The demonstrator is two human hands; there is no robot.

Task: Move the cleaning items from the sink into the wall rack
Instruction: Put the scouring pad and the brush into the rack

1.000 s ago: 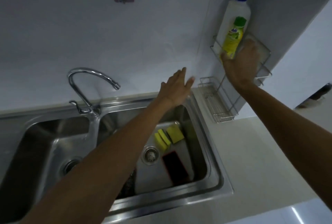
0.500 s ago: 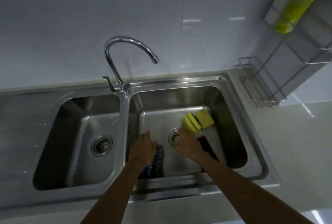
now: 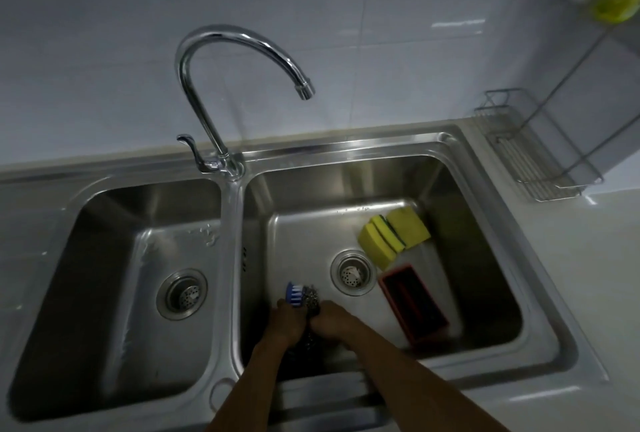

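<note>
Both hands are down in the right sink basin (image 3: 485, 279), near its front wall. My left hand (image 3: 289, 322) closes on a blue brush (image 3: 294, 295) whose bristle head sticks out above the fingers. My right hand (image 3: 329, 321) closes on a dark steel scourer (image 3: 313, 303) lying right beside the brush. Yellow sponges with green pads (image 3: 394, 236) lie at the basin's back right. A red rectangular holder (image 3: 412, 303) lies in front of them. The wire wall rack (image 3: 540, 168) stands at the right, with a yellow-green bottle (image 3: 614, 6) on its upper shelf.
A curved chrome tap (image 3: 221, 61) rises between the two basins, its spout over the right one. The left basin (image 3: 114, 279) holds only its drain. White worktop (image 3: 588, 293) runs along the right of the sink, and white tiled wall is behind.
A second ago my right hand was at the rack's bottle and my left hand above the sink. Both have come down into the right basin and closed on the brush and scourer.
</note>
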